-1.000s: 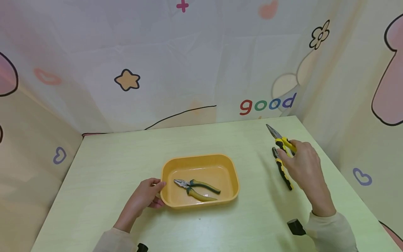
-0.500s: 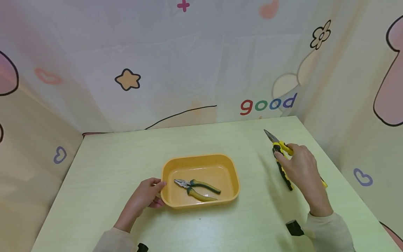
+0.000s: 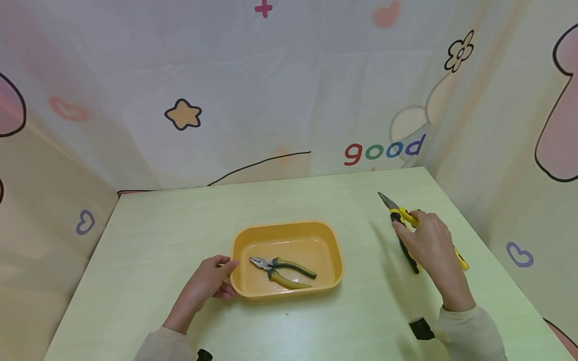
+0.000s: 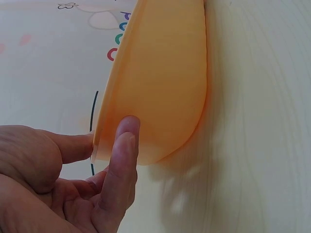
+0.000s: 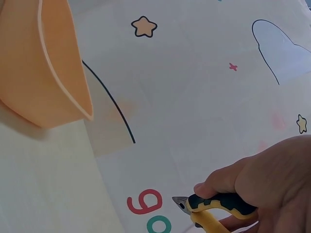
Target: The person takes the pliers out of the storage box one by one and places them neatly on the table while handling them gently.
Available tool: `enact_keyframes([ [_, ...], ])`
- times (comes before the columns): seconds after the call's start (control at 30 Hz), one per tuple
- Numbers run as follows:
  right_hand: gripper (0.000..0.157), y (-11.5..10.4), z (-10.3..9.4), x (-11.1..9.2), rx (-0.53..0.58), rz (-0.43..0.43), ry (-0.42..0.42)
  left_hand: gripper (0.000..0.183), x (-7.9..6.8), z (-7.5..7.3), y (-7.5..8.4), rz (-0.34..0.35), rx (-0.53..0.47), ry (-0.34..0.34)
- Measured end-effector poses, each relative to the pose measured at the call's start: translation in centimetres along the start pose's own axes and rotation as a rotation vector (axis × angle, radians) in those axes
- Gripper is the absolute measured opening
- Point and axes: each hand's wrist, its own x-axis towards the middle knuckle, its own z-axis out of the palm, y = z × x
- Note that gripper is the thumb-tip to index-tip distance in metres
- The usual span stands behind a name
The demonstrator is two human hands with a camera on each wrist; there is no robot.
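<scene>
My left hand (image 3: 209, 278) pinches the left end of a yellow plastic tray (image 3: 331, 235), thumb at the rim and fingers by the outer wall. Inside that tray lie combination pliers (image 3: 289, 271) with green and yellow handles, jaws toward the left. At the right, my right hand (image 3: 429, 240) holds needle-nose pliers (image 3: 389, 201) with yellow and black grips, their tip pointing away to the far left. The right wrist view shows its thumb on the black grip (image 5: 223, 200). A black and yellow plier handle (image 3: 410, 258) shows below the hand; the rest there is hidden.
The pale green table (image 3: 180, 220) carries the tray near its middle. Behind it hangs a printed curtain (image 3: 253, 100) with a star and the word "good"; more printed cloth closes in both sides.
My right hand has come slightly nearer and left with the needle-nose pliers, which now cover the head of the other pliers. A yellow handle end shows right of the wrist. Left hand and tray stay put.
</scene>
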Motion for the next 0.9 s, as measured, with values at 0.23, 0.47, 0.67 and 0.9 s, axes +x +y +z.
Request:
enact_keyframes([
  [0.23,0.062,0.5,0.2,0.1,0.000,0.013,-0.037,0.042,-0.1,0.1,0.1,-0.002,0.005,0.003],
  [0.47,0.061,0.9,0.5,0.1,0.000,0.006,-0.036,0.042,-0.1,0.1,0.1,-0.003,0.001,0.003],
  [0.67,0.060,1.2,0.7,0.0,-0.018,0.006,-0.043,0.042,-0.1,0.1,0.1,-0.003,0.002,0.005],
  [0.9,0.060,1.6,1.0,0.0,-0.018,0.003,-0.053,0.042,-0.1,0.1,0.1,-0.001,0.001,0.006],
])
